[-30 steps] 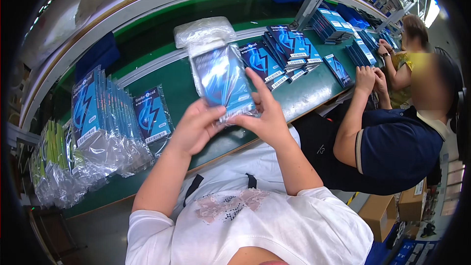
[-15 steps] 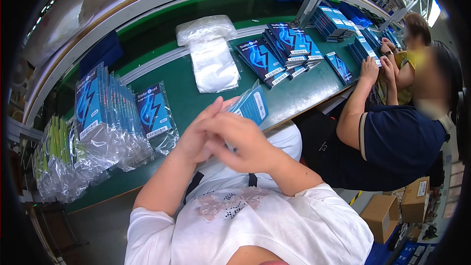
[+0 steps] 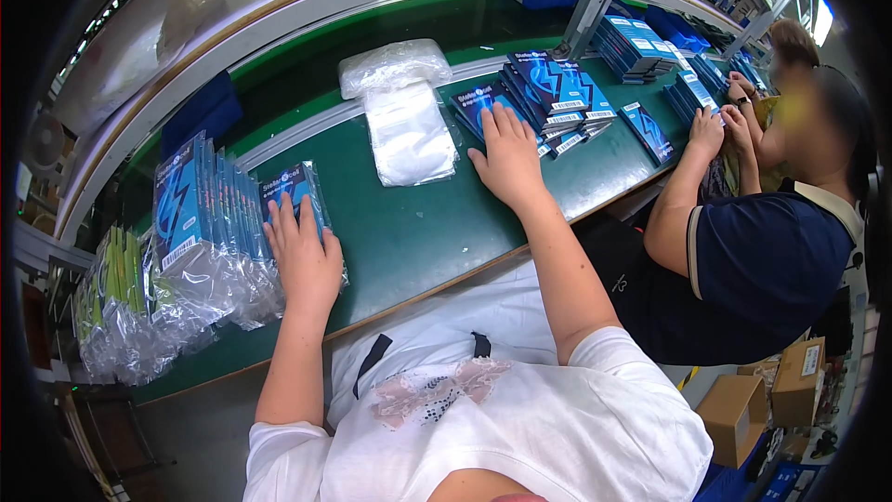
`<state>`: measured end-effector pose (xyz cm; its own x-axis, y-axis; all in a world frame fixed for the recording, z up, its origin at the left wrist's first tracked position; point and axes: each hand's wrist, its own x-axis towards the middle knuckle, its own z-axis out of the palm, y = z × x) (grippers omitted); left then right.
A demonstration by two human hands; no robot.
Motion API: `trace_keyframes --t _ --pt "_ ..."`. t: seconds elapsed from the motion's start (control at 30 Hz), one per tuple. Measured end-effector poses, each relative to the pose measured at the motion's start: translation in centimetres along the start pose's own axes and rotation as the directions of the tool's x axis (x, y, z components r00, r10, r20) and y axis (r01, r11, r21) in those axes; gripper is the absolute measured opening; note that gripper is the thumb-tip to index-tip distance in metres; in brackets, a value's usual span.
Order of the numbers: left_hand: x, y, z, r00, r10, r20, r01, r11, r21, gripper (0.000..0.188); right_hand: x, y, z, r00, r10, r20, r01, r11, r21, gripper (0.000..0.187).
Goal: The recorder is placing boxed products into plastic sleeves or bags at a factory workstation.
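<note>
My left hand lies flat with its fingers spread on a blue box in a clear plastic bag, at the end of a row of bagged blue boxes. To the right, my right hand rests open, fingers apart, on the nearest dark blue box of a group. More blue boxes are stacked just behind it. Between my hands, towards the back, sits a pile of clear plastic bags, with a folded bundle of clear film at its far end.
Bagged packs with green contents stand at the far left of the green table. A single blue box lies to the right, near tall stacks. A co-worker in a dark shirt sits close on my right. Cardboard boxes stand behind.
My hands were together before me with a bagged blue box. They have parted: the left is now on the bagged boxes, the right on the unbagged ones. The box between them is gone.
</note>
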<state>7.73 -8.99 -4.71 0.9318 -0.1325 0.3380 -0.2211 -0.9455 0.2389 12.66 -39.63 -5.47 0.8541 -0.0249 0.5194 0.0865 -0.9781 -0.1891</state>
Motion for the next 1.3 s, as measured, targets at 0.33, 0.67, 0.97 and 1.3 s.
trace_keyframes --t 0.33,0.67,0.97,1.3 --pt "2.3 6.4 -1.7 0.957 0.235 -0.169 -0.271 0.933 -0.238 0.032 0.6 0.9 -0.8 0.991 0.031 0.131 -0.032 0.999 0.007 0.079" --pt "8.2 7.0 5.0 0.948 0.306 -0.089 -0.319 0.911 -0.263 0.026 -4.0 -0.8 -5.4 0.982 0.144 0.123 -0.157 0.982 0.107 0.074" --pt "8.2 6.7 5.0 0.936 0.291 -0.198 -0.349 0.845 -0.405 0.019 -4.1 -3.9 -8.1 0.917 0.396 0.037 -0.213 0.410 0.887 0.069" --pt "8.2 7.0 3.1 0.933 0.283 -0.222 -0.360 0.736 -0.574 0.021 -2.9 -3.1 -4.5 0.760 -0.192 0.621 -0.642 -0.376 0.668 0.062"
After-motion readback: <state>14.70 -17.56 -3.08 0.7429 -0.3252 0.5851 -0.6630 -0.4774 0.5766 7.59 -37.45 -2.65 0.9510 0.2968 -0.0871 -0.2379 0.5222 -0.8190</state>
